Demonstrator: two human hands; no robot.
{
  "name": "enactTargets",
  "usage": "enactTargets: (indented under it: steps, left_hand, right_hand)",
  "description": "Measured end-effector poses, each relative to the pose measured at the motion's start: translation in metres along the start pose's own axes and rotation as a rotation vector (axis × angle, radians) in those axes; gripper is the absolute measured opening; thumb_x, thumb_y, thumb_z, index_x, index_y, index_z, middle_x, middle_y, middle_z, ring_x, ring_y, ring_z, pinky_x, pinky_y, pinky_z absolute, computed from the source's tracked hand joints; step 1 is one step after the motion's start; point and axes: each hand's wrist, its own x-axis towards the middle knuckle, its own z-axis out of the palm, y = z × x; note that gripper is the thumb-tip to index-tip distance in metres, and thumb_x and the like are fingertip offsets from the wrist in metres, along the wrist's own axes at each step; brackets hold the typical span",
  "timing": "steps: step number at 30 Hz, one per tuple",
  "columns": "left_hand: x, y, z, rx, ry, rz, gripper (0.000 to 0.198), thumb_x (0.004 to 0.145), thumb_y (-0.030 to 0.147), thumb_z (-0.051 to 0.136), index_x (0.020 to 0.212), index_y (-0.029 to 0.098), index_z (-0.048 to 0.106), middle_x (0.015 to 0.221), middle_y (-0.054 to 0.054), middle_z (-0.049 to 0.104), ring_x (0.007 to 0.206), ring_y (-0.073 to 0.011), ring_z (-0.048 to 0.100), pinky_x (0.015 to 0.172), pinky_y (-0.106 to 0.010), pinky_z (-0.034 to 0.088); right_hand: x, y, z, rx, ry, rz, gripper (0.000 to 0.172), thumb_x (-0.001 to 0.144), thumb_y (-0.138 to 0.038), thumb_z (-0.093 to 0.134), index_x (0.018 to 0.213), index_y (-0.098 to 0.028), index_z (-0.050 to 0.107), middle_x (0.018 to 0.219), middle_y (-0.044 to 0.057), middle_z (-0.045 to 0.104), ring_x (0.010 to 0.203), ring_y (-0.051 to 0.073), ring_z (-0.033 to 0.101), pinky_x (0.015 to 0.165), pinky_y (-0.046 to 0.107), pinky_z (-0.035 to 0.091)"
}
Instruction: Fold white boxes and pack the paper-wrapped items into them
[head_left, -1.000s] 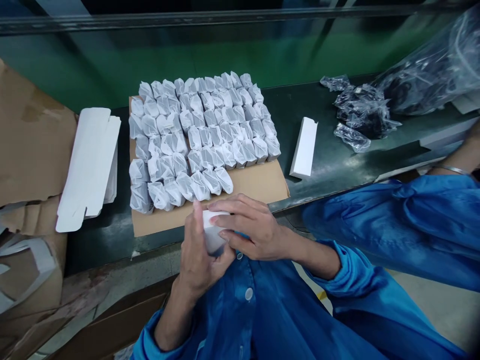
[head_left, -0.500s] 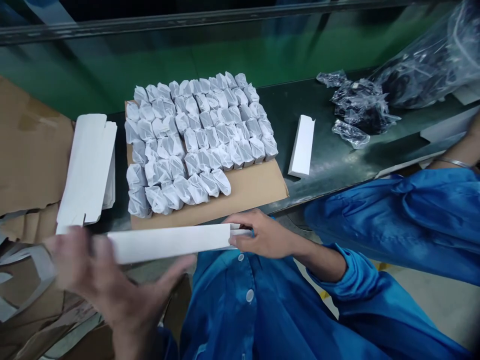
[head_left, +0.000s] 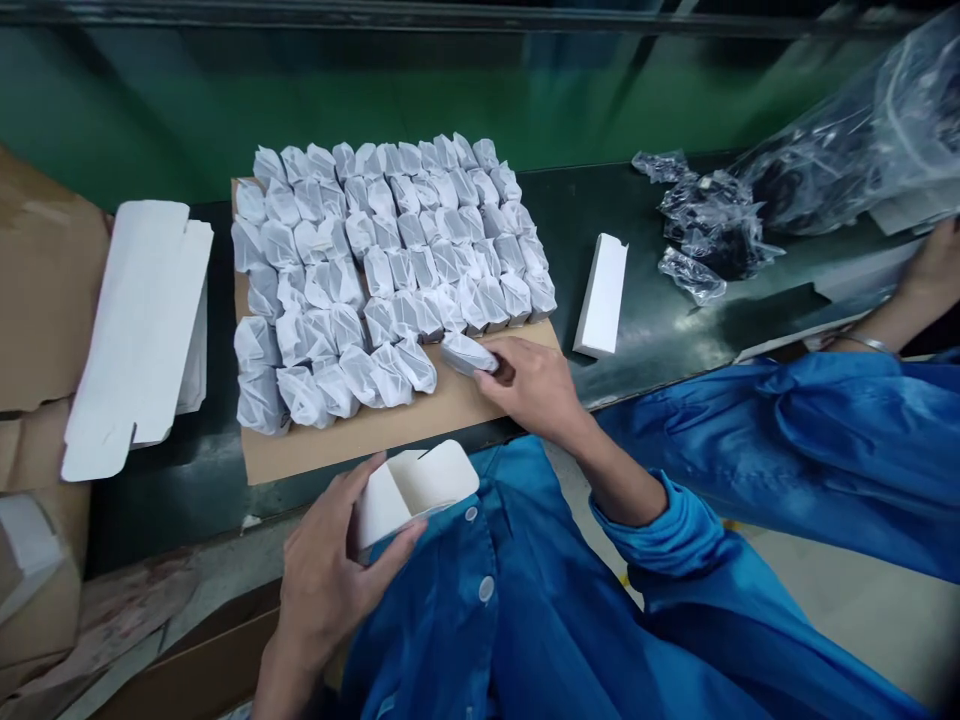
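My left hand (head_left: 337,560) grips a white carton (head_left: 386,505) in front of my body, its open end and raised flap turned up toward me. In my right hand (head_left: 532,385) is a white paper-wrapped item (head_left: 469,353), pinched by one end just above the bare front part of the cardboard sheet (head_left: 300,460). Rows of similar wrapped pieces (head_left: 390,215) stand close together on that sheet. What is inside the wrapping is hidden.
Flat white carton blanks (head_left: 135,320) lie in a stack at left, beside brown cardboard (head_left: 45,290). One white box (head_left: 602,295) rests on the dark bench (head_left: 652,330). Farther right are plastic-bagged items (head_left: 712,220), a large clear bag (head_left: 847,140) and a co-worker's arm (head_left: 915,285).
The carton has turned from lying sideways to having its open end up, now in my left hand. My right hand has left it, moved up to the sheet and taken a wrapped item.
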Motion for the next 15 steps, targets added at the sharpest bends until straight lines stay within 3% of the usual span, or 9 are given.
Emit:
enactTargets:
  steps: [3, 6, 8, 10, 15]
  left_hand:
    - [-0.002, -0.002, 0.002, -0.062, -0.013, -0.053, 0.067, 0.092, 0.040, 0.061, 0.150, 0.021, 0.035, 0.123, -0.013, 0.063, 0.103, -0.0252, 0.068, 0.074, -0.029, 0.056]
    - [0.002, -0.005, 0.004, -0.073, -0.079, -0.010, 0.050, 0.093, 0.032, 0.060, 0.141, 0.033, 0.047, 0.128, -0.010, 0.054, 0.102, -0.0229, 0.065, 0.069, -0.027, 0.054]
    - [0.006, -0.005, 0.006, -0.096, -0.078, 0.035, 0.041, 0.093, 0.028, 0.061, 0.133, 0.037, 0.054, 0.132, -0.009, 0.049, 0.107, -0.0240, 0.062, 0.069, -0.027, 0.053]
    - [0.010, -0.004, 0.008, -0.139, -0.058, 0.078, 0.040, 0.093, 0.024, 0.061, 0.130, 0.037, 0.055, 0.136, -0.009, 0.045, 0.113, -0.0256, 0.059, 0.071, -0.028, 0.052]
    - [0.013, 0.002, 0.008, -0.154, -0.100, 0.162, 0.043, 0.093, 0.020, 0.061, 0.131, 0.037, 0.054, 0.138, -0.009, 0.045, 0.114, -0.0232, 0.059, 0.071, -0.026, 0.052]
  right_hand:
    - [-0.019, 0.017, -0.014, -0.140, 0.080, -0.100, 0.027, 0.089, -0.018, 0.061, 0.114, -0.013, 0.070, 0.105, 0.012, 0.073, 0.092, 0.026, 0.068, 0.077, 0.036, 0.053]
    - [-0.035, 0.026, -0.024, -0.226, 0.009, -0.287, 0.033, 0.093, -0.025, 0.061, 0.124, -0.014, 0.065, 0.129, 0.017, 0.065, 0.107, 0.030, 0.064, 0.087, 0.043, 0.054]
    - [-0.038, 0.028, -0.024, -0.132, -0.044, -0.328, 0.042, 0.092, -0.034, 0.066, 0.129, -0.014, 0.061, 0.136, 0.017, 0.061, 0.115, 0.030, 0.061, 0.095, 0.045, 0.052]
    - [-0.035, 0.028, -0.020, -0.039, -0.028, -0.272, 0.046, 0.091, -0.036, 0.068, 0.130, -0.014, 0.059, 0.131, 0.017, 0.064, 0.116, 0.029, 0.060, 0.099, 0.045, 0.051]
    - [-0.018, 0.022, -0.023, 0.029, -0.038, -0.154, 0.030, 0.083, -0.027, 0.073, 0.108, -0.012, 0.065, 0.104, 0.015, 0.071, 0.098, 0.029, 0.063, 0.088, 0.045, 0.053]
